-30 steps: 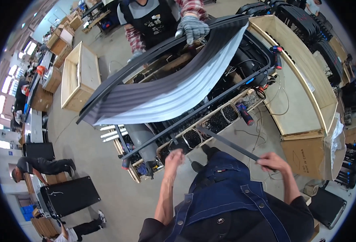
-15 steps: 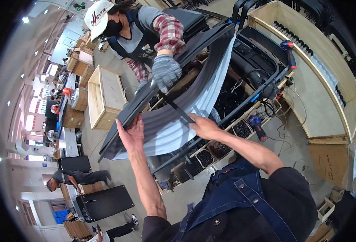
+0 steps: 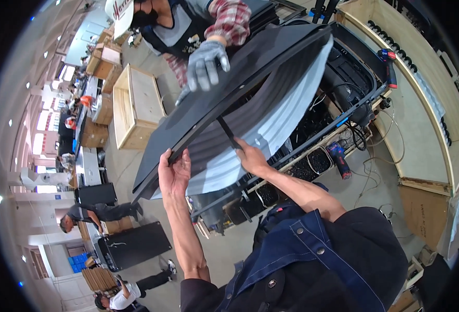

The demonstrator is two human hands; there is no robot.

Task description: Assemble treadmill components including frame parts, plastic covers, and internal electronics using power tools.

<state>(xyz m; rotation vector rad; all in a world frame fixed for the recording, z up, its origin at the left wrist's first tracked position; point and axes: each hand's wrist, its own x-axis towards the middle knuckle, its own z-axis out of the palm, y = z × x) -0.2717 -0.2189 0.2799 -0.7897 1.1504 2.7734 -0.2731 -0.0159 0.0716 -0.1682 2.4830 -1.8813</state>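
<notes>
A long black deck board (image 3: pixel 271 52), like a treadmill's, is tilted across the view, with a wide grey-black belt (image 3: pixel 276 122) sagging in a loop beneath it. My left hand (image 3: pixel 175 171) grips the board's near edge toward its left end, palm up, with some fingers hidden under it. In my right hand (image 3: pixel 252 158) is the lower end of a narrow black bar (image 3: pixel 225 130), which meets the board's edge near its middle. Across from me, a co-worker's gloved hand (image 3: pixel 207 65) is over the board's far side.
Under the belt lies a dark metal frame (image 3: pixel 364 99) with cables. Trays of small black parts (image 3: pixel 318 161) and a power drill (image 3: pixel 338 160) sit along its near side. Another drill (image 3: pixel 389 67) rests by a large wooden crate (image 3: pixel 422 130) at right. An open wooden box (image 3: pixel 136 112) stands at left.
The board has tipped, showing more of its flat top. My left hand has closed its fingers round the edge. The co-worker's gloved hand has lifted from its grip on the edge.
</notes>
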